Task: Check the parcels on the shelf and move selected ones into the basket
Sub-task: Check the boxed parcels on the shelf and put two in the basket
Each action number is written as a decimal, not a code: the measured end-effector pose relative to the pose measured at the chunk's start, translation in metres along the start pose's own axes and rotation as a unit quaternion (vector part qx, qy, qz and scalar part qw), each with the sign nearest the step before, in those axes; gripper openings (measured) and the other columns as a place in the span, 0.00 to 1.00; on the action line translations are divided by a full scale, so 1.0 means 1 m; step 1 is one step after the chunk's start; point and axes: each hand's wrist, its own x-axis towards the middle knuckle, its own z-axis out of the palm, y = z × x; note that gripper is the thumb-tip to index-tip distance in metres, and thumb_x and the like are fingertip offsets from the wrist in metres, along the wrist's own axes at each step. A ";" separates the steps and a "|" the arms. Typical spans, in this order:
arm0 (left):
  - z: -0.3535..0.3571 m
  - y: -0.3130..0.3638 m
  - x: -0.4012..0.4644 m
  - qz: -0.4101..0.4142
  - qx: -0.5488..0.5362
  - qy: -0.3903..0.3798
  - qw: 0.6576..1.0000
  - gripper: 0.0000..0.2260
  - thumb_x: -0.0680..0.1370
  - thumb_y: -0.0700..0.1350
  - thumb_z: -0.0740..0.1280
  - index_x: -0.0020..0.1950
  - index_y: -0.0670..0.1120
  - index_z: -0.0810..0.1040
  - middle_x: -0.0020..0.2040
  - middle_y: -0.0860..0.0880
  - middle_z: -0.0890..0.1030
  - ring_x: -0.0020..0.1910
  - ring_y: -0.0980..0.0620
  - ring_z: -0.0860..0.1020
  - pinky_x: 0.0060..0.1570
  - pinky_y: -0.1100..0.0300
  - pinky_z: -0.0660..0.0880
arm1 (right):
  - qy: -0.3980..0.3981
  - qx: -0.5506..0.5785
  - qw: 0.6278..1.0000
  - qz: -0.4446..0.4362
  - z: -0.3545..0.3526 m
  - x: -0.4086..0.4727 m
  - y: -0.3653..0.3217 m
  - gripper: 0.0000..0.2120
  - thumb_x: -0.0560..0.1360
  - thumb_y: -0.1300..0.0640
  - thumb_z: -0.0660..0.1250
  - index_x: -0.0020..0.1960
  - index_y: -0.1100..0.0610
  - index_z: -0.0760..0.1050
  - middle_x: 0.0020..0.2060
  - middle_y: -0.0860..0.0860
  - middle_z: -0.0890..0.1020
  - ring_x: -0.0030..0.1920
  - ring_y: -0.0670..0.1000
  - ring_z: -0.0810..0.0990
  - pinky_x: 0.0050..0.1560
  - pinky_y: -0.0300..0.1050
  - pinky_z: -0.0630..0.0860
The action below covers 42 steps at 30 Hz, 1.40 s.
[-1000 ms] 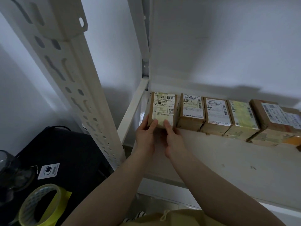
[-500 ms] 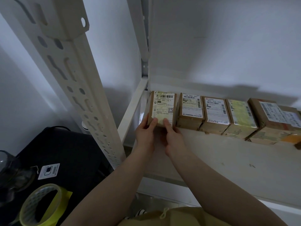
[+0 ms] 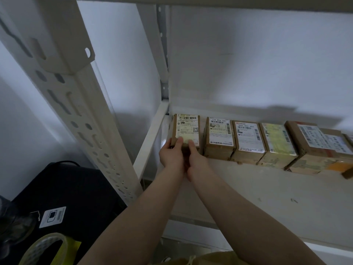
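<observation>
You are at the checking step: the end parcel (image 3: 186,131), leftmost in the row at the middle of the frame, stands on the shelf (image 3: 248,188) with its label facing you. Your left hand (image 3: 171,155) holds its lower left corner, thumb on the label; your right hand (image 3: 196,161) holds the lower edge beside it, fingers curled on the front. It stands just apart from the next parcel (image 3: 219,138). If it is one you want, draw it straight out toward you. No basket is in view, so you must find it first.
</observation>
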 end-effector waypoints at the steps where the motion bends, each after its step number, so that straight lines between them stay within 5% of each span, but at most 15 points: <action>1: 0.003 0.002 0.002 -0.002 0.006 0.003 1.000 0.09 0.75 0.43 0.72 0.55 0.45 0.83 0.48 0.46 0.86 0.48 0.46 0.84 0.49 0.50 0.82 | 0.006 -0.003 1.000 -0.002 0.001 0.000 -0.001 0.22 0.72 0.48 0.75 0.60 0.59 0.79 0.55 0.57 0.85 0.53 0.59 0.84 0.51 0.56 0.82; 9: 0.014 0.013 0.009 -0.013 0.050 0.014 0.999 0.14 0.74 0.46 0.73 0.58 0.43 0.79 0.51 0.44 0.84 0.47 0.44 0.83 0.51 0.46 0.81 | 0.016 -0.024 1.000 -0.008 0.002 0.006 -0.005 0.27 0.70 0.45 0.76 0.60 0.61 0.77 0.50 0.58 0.84 0.46 0.59 0.84 0.52 0.60 0.82; 14: 0.006 0.006 0.001 -0.010 0.087 0.012 0.996 0.36 0.68 0.62 0.73 0.71 0.46 0.69 0.67 0.44 0.76 0.63 0.44 0.76 0.64 0.45 0.74 | 0.010 -0.039 0.999 -0.002 -0.012 0.004 -0.005 0.28 0.67 0.38 0.76 0.56 0.58 0.78 0.49 0.57 0.84 0.50 0.57 0.84 0.55 0.56 0.82; 18: 0.003 -0.003 -0.026 -0.053 0.143 0.035 0.988 0.50 0.57 0.76 0.68 0.73 0.51 0.64 0.71 0.45 0.68 0.69 0.40 0.68 0.66 0.39 0.68 | 0.044 -0.046 0.998 -0.004 -0.041 -0.006 -0.017 0.28 0.69 0.36 0.73 0.51 0.60 0.78 0.41 0.53 0.78 0.31 0.48 0.76 0.33 0.43 0.78; 21: 0.012 -0.012 -0.047 -0.129 0.133 -0.013 0.983 0.63 0.41 0.82 0.63 0.71 0.50 0.68 0.67 0.45 0.74 0.64 0.42 0.73 0.64 0.42 0.70 | 0.084 -0.028 0.996 -0.010 -0.052 -0.010 -0.029 0.27 0.68 0.35 0.73 0.46 0.59 0.74 0.44 0.54 0.78 0.46 0.54 0.79 0.55 0.52 0.81; 24: 0.032 -0.011 -0.059 -0.203 0.077 -0.097 0.971 0.52 0.51 0.74 0.72 0.69 0.48 0.70 0.62 0.47 0.78 0.57 0.45 0.78 0.61 0.49 0.73 | 0.089 0.011 0.996 -0.012 -0.057 -0.008 -0.039 0.29 0.65 0.34 0.75 0.50 0.57 0.72 0.48 0.56 0.78 0.50 0.59 0.79 0.58 0.57 0.78; 29: 0.063 -0.006 -0.057 -0.222 0.050 -0.067 0.971 0.36 0.66 0.62 0.75 0.67 0.44 0.72 0.57 0.44 0.81 0.48 0.43 0.80 0.54 0.48 0.78 | 0.076 0.041 0.996 0.000 -0.055 0.009 -0.045 0.47 0.46 0.30 0.78 0.60 0.52 0.78 0.59 0.55 0.82 0.55 0.58 0.80 0.57 0.56 0.78; 33: 0.079 -0.013 -0.053 -0.213 0.080 -0.033 0.973 0.44 0.58 0.69 0.74 0.64 0.43 0.73 0.55 0.43 0.82 0.50 0.40 0.82 0.53 0.45 0.79 | 0.069 -0.010 0.998 -0.011 -0.062 0.021 -0.053 0.41 0.59 0.30 0.74 0.62 0.56 0.76 0.53 0.56 0.83 0.45 0.57 0.82 0.47 0.54 0.79; 35: 0.085 -0.041 -0.023 -0.210 0.102 0.003 0.972 0.49 0.48 0.70 0.73 0.63 0.45 0.73 0.52 0.43 0.82 0.48 0.39 0.82 0.52 0.43 0.79 | 0.067 -0.014 0.998 -0.010 -0.064 0.020 -0.054 0.46 0.56 0.31 0.76 0.65 0.58 0.73 0.53 0.56 0.83 0.46 0.58 0.82 0.51 0.56 0.80; 37: 0.087 -0.063 0.002 -0.218 0.104 0.026 0.970 0.51 0.43 0.70 0.73 0.62 0.48 0.74 0.52 0.43 0.82 0.48 0.37 0.81 0.51 0.40 0.78 | 0.064 -0.020 0.998 -0.018 -0.068 0.020 -0.055 0.41 0.62 0.34 0.76 0.64 0.59 0.72 0.57 0.57 0.81 0.50 0.59 0.81 0.57 0.59 0.79; 40: 0.081 -0.051 -0.018 -0.218 0.074 0.014 0.973 0.45 0.49 0.65 0.77 0.61 0.47 0.74 0.54 0.43 0.82 0.50 0.37 0.80 0.52 0.38 0.77 | 0.051 -0.009 0.999 -0.011 -0.076 0.017 -0.053 0.43 0.60 0.36 0.77 0.67 0.59 0.71 0.61 0.57 0.80 0.55 0.60 0.81 0.59 0.60 0.78; 42: 0.072 -0.041 -0.036 -0.206 0.053 -0.007 0.977 0.38 0.57 0.61 0.79 0.60 0.44 0.74 0.55 0.44 0.82 0.51 0.39 0.80 0.52 0.43 0.78 | 0.042 -0.024 0.998 -0.035 -0.084 0.018 -0.049 0.34 0.65 0.40 0.77 0.62 0.59 0.73 0.56 0.57 0.82 0.53 0.59 0.82 0.56 0.57 0.80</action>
